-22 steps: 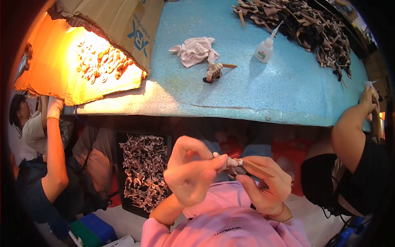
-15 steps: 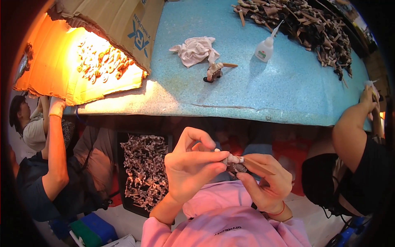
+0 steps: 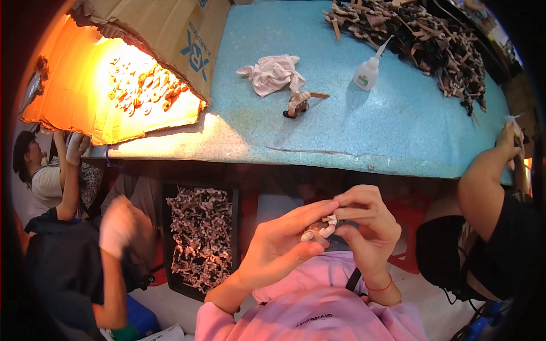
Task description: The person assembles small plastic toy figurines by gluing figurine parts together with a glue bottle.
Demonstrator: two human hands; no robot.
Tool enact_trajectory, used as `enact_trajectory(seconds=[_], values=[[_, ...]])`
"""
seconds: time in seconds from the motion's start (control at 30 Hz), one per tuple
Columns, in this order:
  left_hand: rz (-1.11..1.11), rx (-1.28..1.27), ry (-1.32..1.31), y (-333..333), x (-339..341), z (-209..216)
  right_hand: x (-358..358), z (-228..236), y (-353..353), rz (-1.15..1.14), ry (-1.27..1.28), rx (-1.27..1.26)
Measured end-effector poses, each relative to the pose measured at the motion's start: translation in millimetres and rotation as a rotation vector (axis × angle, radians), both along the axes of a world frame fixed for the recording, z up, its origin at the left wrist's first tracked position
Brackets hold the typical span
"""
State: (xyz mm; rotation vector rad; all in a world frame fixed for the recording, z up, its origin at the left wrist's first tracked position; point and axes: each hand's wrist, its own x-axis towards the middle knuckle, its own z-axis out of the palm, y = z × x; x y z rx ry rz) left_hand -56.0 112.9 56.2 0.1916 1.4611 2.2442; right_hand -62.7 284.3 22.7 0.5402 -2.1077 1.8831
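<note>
My left hand (image 3: 273, 244) and my right hand (image 3: 372, 221) meet above my lap, just short of the table edge. Between their fingers is a small figurine (image 3: 326, 229) with pale limbs and a brownish body. My left thumb and fingers grip its lower part, while the right fingertips pinch its upper end. Fingers cover much of it. A similar figurine (image 3: 297, 105) with a flat brown piece sticking out is on the blue table (image 3: 330, 136). Beside it lies a crumpled whitish cloth (image 3: 273, 74). Farther right stands a white squeeze bottle (image 3: 365, 74) with a thin nozzle.
Figurines form a heap (image 3: 421, 45) at the far right. A cardboard box (image 3: 165, 40) shelters brightly lit small parts (image 3: 142, 85). Left of my lap sits a black tray (image 3: 235, 227) full of small pieces. Co-workers sit both sides; a gloved hand (image 3: 116, 227) is blurred at left.
My hands have come closer together and turned the figurine; its flat brown piece no longer shows. The left co-worker's gloved hand has dropped from the box toward their lap.
</note>
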Motion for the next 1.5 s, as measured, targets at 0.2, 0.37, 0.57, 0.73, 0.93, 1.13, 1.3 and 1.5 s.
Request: enact_trajectory(seconds=[0.2, 0.37, 0.57, 0.73, 0.93, 1.13, 1.3, 1.5], values=[[0.205, -0.213, 0.306, 8, 1, -8, 3, 14, -12, 0.103, -0.38, -0.524], [0.266, -0.38, 0.486, 4, -3, -13, -5, 16, -9, 0.35, -0.396, -0.474], [0.306, -0.474, 0.559, 4, -2, -10, -7, 13, -7, 0.397, -0.445, -0.448], [0.333, -0.563, 0.595, 5, 1, -7, -6, 16, -9, 0.383, -0.454, -0.394], [0.372, -0.553, 0.635, 9, -3, -7, -11, 17, -9, 0.396, -0.428, -0.446], [0.36, -0.588, 0.669, 18, -10, -15, -12, 14, -3, 0.407, -0.513, -0.576], [0.394, -0.689, 0.796, 21, -5, -11, -7, 22, -6, 0.313, -0.46, -0.529], [0.49, -0.747, 0.836, 43, -8, -2, -5, 25, 10, 0.37, -0.505, -0.501]])
